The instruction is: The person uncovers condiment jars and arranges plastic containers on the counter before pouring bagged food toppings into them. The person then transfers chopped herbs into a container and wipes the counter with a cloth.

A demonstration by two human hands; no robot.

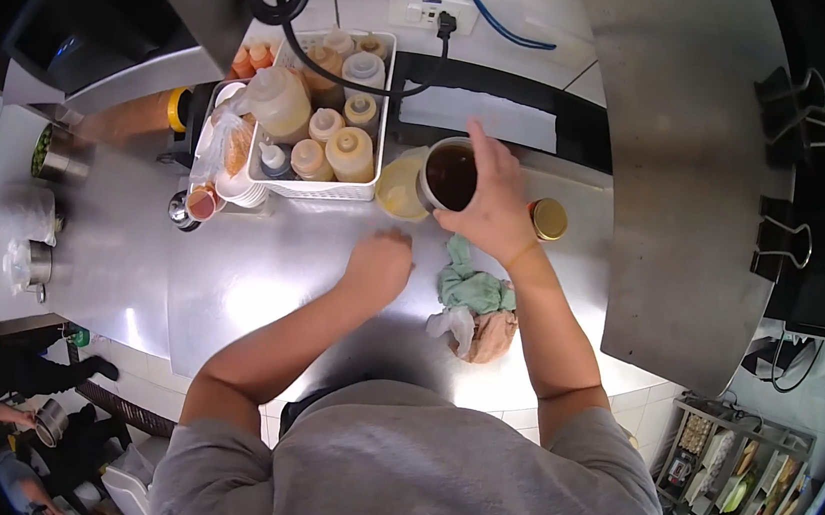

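Observation:
My right hand (495, 198) grips a round tub of dark brown liquid (452, 175) by its rim, thumb on the near side and fingers over the far side. Just left of the tub is a pale yellowish translucent container (402, 186), partly covered by it. My left hand (379, 268) is closed in a fist low over the steel counter, in front of that pale container; its inside is hidden. A gold-lidded jar (548, 219) stands right of my right hand. Below my right wrist lie a crumpled green cloth (474, 289) and a brown cloth (494, 337).
A white basket (383, 119) packed with several squeeze bottles stands at the back left. Beside it are stacked white cups (242, 189) and a dark bottle (183, 210). A steel panel (686, 186) with binder clips overhangs the right. Another person's hand (11, 413) holds a pot, lower left.

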